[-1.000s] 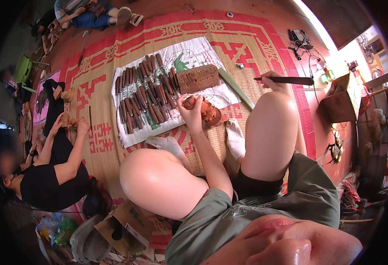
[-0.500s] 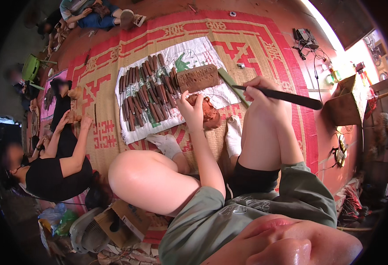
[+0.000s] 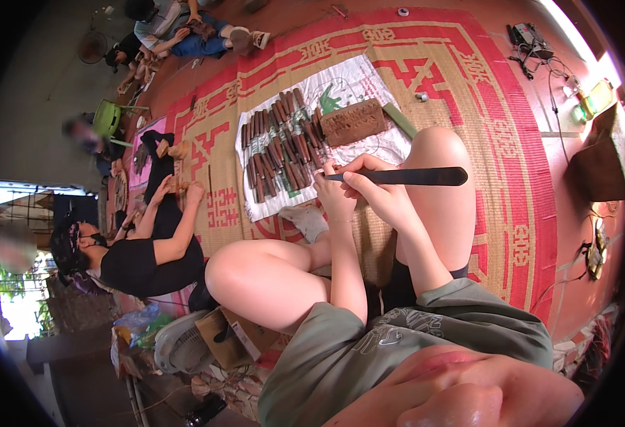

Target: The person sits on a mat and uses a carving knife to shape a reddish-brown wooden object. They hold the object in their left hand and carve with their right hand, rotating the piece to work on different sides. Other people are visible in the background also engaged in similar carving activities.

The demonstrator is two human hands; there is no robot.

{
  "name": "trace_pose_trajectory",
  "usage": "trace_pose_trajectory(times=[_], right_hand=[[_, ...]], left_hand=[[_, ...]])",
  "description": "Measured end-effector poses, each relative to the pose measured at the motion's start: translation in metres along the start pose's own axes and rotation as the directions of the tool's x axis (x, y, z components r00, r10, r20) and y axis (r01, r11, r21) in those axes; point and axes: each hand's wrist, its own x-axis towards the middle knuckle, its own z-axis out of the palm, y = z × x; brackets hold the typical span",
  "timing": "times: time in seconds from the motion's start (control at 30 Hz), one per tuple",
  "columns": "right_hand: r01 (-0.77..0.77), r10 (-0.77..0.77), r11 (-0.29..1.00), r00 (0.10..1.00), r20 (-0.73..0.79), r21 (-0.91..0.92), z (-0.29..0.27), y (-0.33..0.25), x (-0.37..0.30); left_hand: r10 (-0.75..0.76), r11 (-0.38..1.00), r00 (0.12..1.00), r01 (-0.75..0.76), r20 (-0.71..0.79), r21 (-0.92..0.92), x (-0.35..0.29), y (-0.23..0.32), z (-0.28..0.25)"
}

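My right hand (image 3: 382, 193) is closed round a slim carving tool with a long black handle (image 3: 430, 176), held nearly level above my bent knee. The tool's thin end points left and reaches the fingers of my left hand (image 3: 337, 193). Those fingers are bent and drawn together; what lies between them is hidden. Beyond my hands, many dark wooden-handled tools (image 3: 277, 148) lie in rows on a white cloth (image 3: 261, 209). A brown block with a carved face (image 3: 355, 122) rests beside them, and a green strip (image 3: 399, 120) lies to its right.
A red and tan woven mat (image 3: 512, 178) spreads under the cloth. A person in black (image 3: 142, 260) works at the left; another (image 3: 184, 32) sits far left. Behind on the left are a cardboard box (image 3: 230, 341) and a fan (image 3: 183, 349). A corded device (image 3: 529, 39) lies far right.
My left hand has left the reddish carved piece and risen to the tool's thin end. My right hand has brought the tool down and left. The view has shifted; that piece is out of sight.
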Motion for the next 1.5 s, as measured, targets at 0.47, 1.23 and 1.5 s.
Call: trace_pose_trajectory(times=[0.47,1.23,1.5], right_hand=[[0.007,-0.066,0.934,0.986,-0.152,-0.356,-0.014,-0.004,0.004],[-0.151,-0.040,0.654,0.972,-0.233,-0.742,-0.023,0.061,0.026],[-0.172,0.013,0.655,0.976,-0.217,-0.736,-0.014,0.066,0.027]], left_hand=[[-0.212,0.976,0.973,0.215,0.087,-0.026,-0.040,0.064,-0.023],[-0.406,0.906,0.891,0.363,-0.206,-0.216,-0.030,-0.028,-0.045],[-0.439,0.898,0.891,0.434,-0.115,-0.071,-0.040,-0.034,-0.055]])
